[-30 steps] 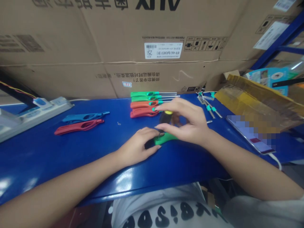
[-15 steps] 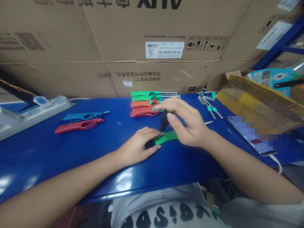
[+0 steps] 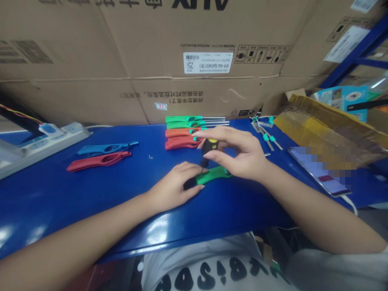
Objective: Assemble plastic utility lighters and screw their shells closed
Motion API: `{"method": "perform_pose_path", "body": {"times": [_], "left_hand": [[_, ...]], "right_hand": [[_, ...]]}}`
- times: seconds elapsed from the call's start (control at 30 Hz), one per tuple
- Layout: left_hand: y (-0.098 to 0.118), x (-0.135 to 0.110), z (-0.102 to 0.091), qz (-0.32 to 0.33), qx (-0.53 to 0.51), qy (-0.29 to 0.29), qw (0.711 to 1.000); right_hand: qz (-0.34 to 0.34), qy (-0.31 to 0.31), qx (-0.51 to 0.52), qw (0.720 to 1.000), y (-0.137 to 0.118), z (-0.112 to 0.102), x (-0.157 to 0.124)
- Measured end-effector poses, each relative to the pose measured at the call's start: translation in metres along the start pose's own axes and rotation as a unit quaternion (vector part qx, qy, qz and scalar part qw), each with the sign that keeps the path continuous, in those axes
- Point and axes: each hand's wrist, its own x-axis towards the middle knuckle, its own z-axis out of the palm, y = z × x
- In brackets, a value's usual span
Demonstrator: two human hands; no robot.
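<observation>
A green plastic lighter body [image 3: 214,174] lies on the blue table [image 3: 91,190] near its front edge. My left hand [image 3: 176,186] rests on its left end with fingers curled over it, pressing it down. My right hand [image 3: 236,155] pinches a short black screwdriver [image 3: 208,150] with a yellow cap, held upright, its tip on the green body.
Behind my hands lies a row of green and orange lighter bodies [image 3: 182,131] with metal tubes. A blue one [image 3: 106,148] and a red one [image 3: 98,160] lie at left. Loose metal parts [image 3: 266,135], a phone [image 3: 318,169], a power strip [image 3: 45,137] and cardboard boxes [image 3: 151,60] surround the table.
My right hand's fingers have shifted round the screwdriver handle, turning it; the yellow cap shows again. My left hand and the green body have stayed put.
</observation>
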Motion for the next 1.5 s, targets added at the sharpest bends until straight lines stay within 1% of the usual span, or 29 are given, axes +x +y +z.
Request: {"method": "perform_pose_path", "body": {"times": [0.07,0.1,0.13,0.23,0.27,0.3,0.4,0.43,0.5,0.57,0.6,0.63,0.73,0.77,0.8,0.9,0.93,0.97,1.07,1.1,1.13,1.23,1.27,1.3,1.37,1.43,1.47,1.5], "left_hand": [[-0.0003,-0.0001,0.0004,0.0,0.004,0.006,1.0],[-0.0004,-0.0001,0.0005,0.0,0.005,0.008,1.0],[-0.0005,-0.0001,0.0005,0.001,0.005,0.007,1.0],[-0.0009,0.0001,0.0004,0.003,0.006,-0.001,1.0],[-0.0013,0.0,0.0005,0.004,0.008,-0.002,1.0],[-0.0017,-0.0002,0.0007,0.003,0.01,-0.002,1.0],[-0.0028,-0.0008,0.0014,0.001,0.009,0.006,1.0],[-0.0029,-0.0009,0.0014,0.0,0.007,0.007,1.0],[-0.0026,-0.0006,0.0011,0.0,0.004,0.004,1.0],[-0.002,-0.0003,0.0008,-0.001,0.006,-0.001,1.0],[-0.0019,-0.0002,0.0007,-0.002,0.007,-0.001,1.0],[-0.0018,-0.0003,0.0007,-0.001,0.008,0.001,1.0],[-0.002,-0.0006,0.001,0.001,0.009,0.008,1.0],[-0.0019,-0.0006,0.001,0.001,0.009,0.007,1.0],[-0.0018,-0.0006,0.001,0.001,0.008,0.005,1.0],[-0.0014,-0.0004,0.0007,-0.001,0.007,0.0,1.0],[-0.0015,-0.0005,0.0007,0.001,0.007,0.0,1.0],[-0.0018,-0.0006,0.0008,0.002,0.006,0.001,1.0],[-0.0027,-0.0009,0.0009,0.003,0.006,0.007,1.0],[-0.0027,-0.0009,0.0008,0.003,0.005,0.008,1.0],[-0.0026,-0.0007,0.0007,0.003,0.006,0.007,1.0],[-0.002,-0.0002,0.0004,0.001,0.009,0.0,1.0],[-0.002,-0.0001,0.0006,0.001,0.011,-0.001,1.0],[-0.0021,-0.0002,0.0008,0.001,0.012,0.0,1.0],[-0.0024,-0.0005,0.0013,0.001,0.015,0.004,1.0],[-0.0023,-0.0006,0.0014,0.002,0.014,0.007,1.0],[-0.0021,-0.0005,0.0012,0.0,0.013,0.007,1.0],[-0.0017,-0.0004,0.0009,-0.001,0.012,0.004,1.0]], "right_hand": [[-0.058,0.046,-0.072,0.995,-0.0002,0.0,-0.0004],[-0.07,0.049,-0.092,0.992,-0.0006,0.0006,-0.0006],[-0.061,0.038,-0.092,0.993,-0.0012,0.0015,-0.001],[0.015,-0.021,-0.019,0.999,-0.0021,0.0051,-0.0023],[0.025,-0.025,-0.003,0.999,-0.0018,0.0062,-0.0028],[0.018,-0.015,-0.005,1.0,-0.0011,0.007,-0.0033],[-0.061,0.037,-0.078,0.994,0.0007,0.0075,-0.0042],[-0.069,0.039,-0.092,0.993,0.0005,0.0072,-0.004],[-0.034,0.01,-0.064,0.997,-0.0015,0.0064,-0.0028],[0.019,-0.027,0.004,0.999,-0.0039,0.0058,-0.0012],[0.027,-0.03,0.02,0.999,-0.0046,0.0056,-0.0006],[0.018,-0.02,0.014,1.0,-0.0047,0.0054,-0.0004],[-0.056,0.047,-0.089,0.993,-0.0032,0.0053,-0.0015],[-0.063,0.054,-0.108,0.991,-0.0027,0.0053,-0.0021],[-0.052,0.044,-0.104,0.992,-0.0024,0.0055,-0.0026],[0.023,-0.028,-0.012,0.999,-0.0018,0.0062,-0.0033],[0.03,-0.035,0.004,0.999,-0.0014,0.0064,-0.0034],[0.02,-0.024,-0.001,1.0,-0.0008,0.0066,-0.0035],[-0.062,0.039,-0.087,0.994,0.0002,0.0069,-0.0044],[-0.073,0.043,-0.102,0.991,-0.0004,0.0071,-0.0047],[-0.064,0.031,-0.095,0.993,-0.0014,0.0075,-0.0049],[0.026,-0.033,0.006,0.999,-0.0055,0.0087,-0.0048],[0.039,-0.039,0.025,0.998,-0.0063,0.0089,-0.0047],[0.032,-0.032,0.021,0.999,-0.0064,0.009,-0.0046],[-0.028,0.009,-0.046,0.999,-0.0056,0.0084,-0.0046],[-0.076,0.038,-0.107,0.991,-0.0051,0.0073,-0.0043],[-0.078,0.035,-0.109,0.99,-0.0056,0.0068,-0.0039],[-0.064,0.022,-0.09,0.994,-0.0064,0.0065,-0.0033]]}}
